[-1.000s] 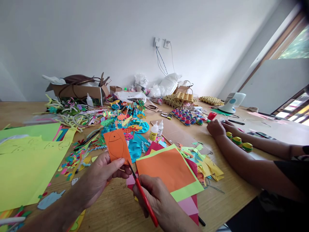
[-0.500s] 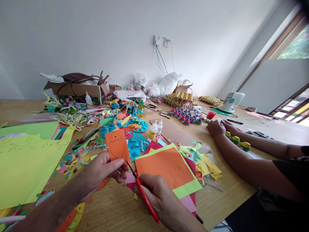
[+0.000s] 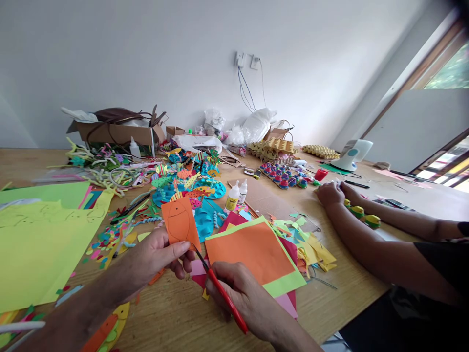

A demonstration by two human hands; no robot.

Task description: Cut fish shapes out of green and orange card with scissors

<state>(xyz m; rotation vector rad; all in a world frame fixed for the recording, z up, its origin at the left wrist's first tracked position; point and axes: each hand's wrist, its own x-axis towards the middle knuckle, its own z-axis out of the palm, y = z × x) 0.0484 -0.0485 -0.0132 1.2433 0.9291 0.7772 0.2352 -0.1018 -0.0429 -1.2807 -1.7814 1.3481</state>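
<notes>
Pinched in my left hand (image 3: 168, 252) is a small piece of orange paper (image 3: 180, 222) with a fish outline drawn on it in dark line. My right hand (image 3: 236, 298) grips red-handled scissors (image 3: 225, 293), whose dark blades point up and left. The blade tips meet the lower right edge of the orange paper, close to my left thumb. Just beyond the scissors lies a stack of coloured sheets (image 3: 249, 252), orange on top with lime green and red below. Cut paper fish (image 3: 112, 325) lie at the bottom left, partly behind my left forearm.
Yellow paper with drawn outlines (image 3: 40, 254) covers the left side. Glue bottles (image 3: 232, 196), blue egg-carton pieces (image 3: 205, 220) and paper scraps (image 3: 315, 249) lie ahead. At right, a co-worker's hands (image 3: 331, 193) rest near green-and-yellow carton pieces (image 3: 357, 211). Behind stands a cardboard box (image 3: 120, 134).
The scissors' handles have shifted slightly down and to the right, with the blades still at the paper's edge. The orange paper has tilted a little. The co-worker's arms look unmoved.
</notes>
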